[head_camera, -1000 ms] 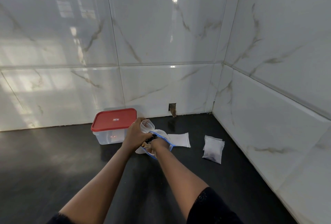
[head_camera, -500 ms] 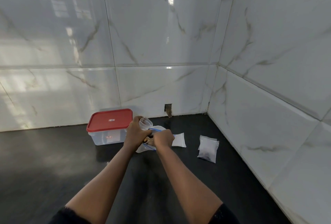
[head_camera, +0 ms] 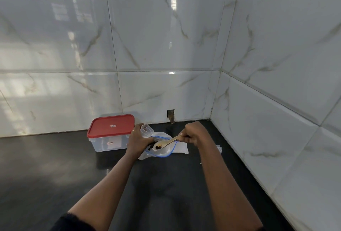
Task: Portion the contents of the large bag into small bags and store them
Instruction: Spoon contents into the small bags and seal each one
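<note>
While the right hand (head_camera: pixel 193 135) grips a wooden spoon (head_camera: pixel 167 142), its loaded bowl pointing left over the large bag (head_camera: pixel 164 151) near the table's (head_camera: pixel 55 175) back edge, the left hand (head_camera: pixel 140 139) holds the small bag (head_camera: pixel 147 129) just beyond that bowl.

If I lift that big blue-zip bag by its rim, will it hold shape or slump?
Probably floppy: the large bag is thin clear film, slumped on the counter. Likely light: only a few dark pieces show inside.
</note>
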Available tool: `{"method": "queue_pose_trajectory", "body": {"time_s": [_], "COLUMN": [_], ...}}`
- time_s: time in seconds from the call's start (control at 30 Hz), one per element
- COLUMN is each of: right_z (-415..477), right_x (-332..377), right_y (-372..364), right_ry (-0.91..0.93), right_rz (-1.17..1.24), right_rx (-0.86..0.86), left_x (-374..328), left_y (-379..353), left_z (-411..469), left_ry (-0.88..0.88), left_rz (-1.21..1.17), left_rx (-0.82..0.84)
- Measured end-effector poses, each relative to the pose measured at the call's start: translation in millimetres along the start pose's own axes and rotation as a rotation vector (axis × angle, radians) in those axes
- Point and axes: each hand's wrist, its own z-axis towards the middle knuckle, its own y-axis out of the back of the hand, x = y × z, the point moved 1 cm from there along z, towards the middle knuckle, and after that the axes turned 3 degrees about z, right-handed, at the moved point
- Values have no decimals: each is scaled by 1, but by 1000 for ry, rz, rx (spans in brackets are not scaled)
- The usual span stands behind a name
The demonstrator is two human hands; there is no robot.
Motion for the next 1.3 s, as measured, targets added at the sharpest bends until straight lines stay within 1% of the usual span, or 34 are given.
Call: {"method": "queue_pose_trajectory", "body": {"time_s": [0.1,0.23,0.33,0.4,0.47,0.53,0.7,0.87,0.93,1.03,1.13,1.3], "right_z": [-8,-4,-3,-5,-8,-12,-13,-17,-18,-16,-9,18], "right_x": [14,24,24,22,20,17,15,22,27,31,19,-19], "right_y": [13,10,-3,-12,-20,-28,-35,-33,-29,-20,-20,-50], "right_ry": [55,217,303,375,489,596,699,765,767,654,579,454], "right_rz": [46,106,5,-152,-348,-454,-535,-570,-606,-760,-866,-941], "right_rx": [10,-69,-119,-135,-134,-123,-104,-150,-197,-222,-200,-103], "left_x": [1,6,5,4,3,3,5,4,5,5,3,2], "left_y": [1,-1,-4,-4,-4,-2,-1,0,0,1,1,1], "left_z": [-2,-4,-5,-6,-7,-7,-4,-1,2,5,6,7], "left_ry": [9,10,21,30,42,48,57,74,83,106,111,75], "left_rz": [-6,1,-15,-29,-43,-56,-66,-80,-101,-114,-116,-94], "left_rx": [18,64,81,89,79,63,34,33,25,-7,-20,-8]}}
